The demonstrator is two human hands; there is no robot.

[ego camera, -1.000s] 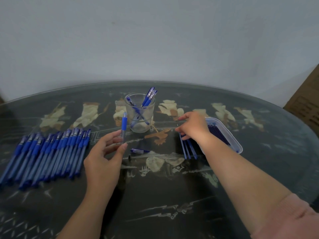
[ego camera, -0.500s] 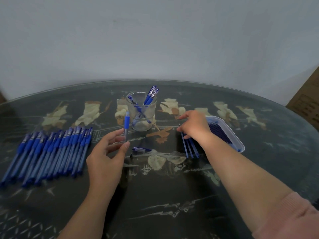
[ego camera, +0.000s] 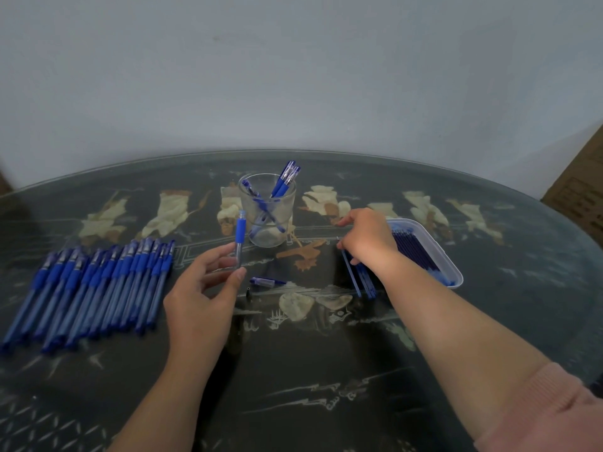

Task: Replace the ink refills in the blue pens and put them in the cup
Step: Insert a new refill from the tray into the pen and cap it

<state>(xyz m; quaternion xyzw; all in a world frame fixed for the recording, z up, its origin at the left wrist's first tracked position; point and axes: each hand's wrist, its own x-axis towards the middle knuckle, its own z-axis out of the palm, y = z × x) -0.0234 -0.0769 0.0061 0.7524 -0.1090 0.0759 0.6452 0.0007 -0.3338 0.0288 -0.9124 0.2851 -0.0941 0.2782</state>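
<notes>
The left hand (ego camera: 202, 301) pinches a pen barrel (ego camera: 240, 236) between thumb and fingers, holding it upright just in front of the glass cup (ego camera: 267, 213), which stands near the far edge of the table (ego camera: 326, 370) with several blue pens leaning inside. The right hand (ego camera: 368, 239) reaches toward the right side, fingers curled down onto the loose refills (ego camera: 359, 278) lying just beside the clear tray (ego camera: 453, 272) (whether it actually grips one cannot be told). A row of blue pens (ego camera: 98, 288) lies side by side toward the left edge. Between the hands, a short pen piece (ego camera: 267, 282) and a small dark tip (ego camera: 248, 293) rest on the glass.
</notes>
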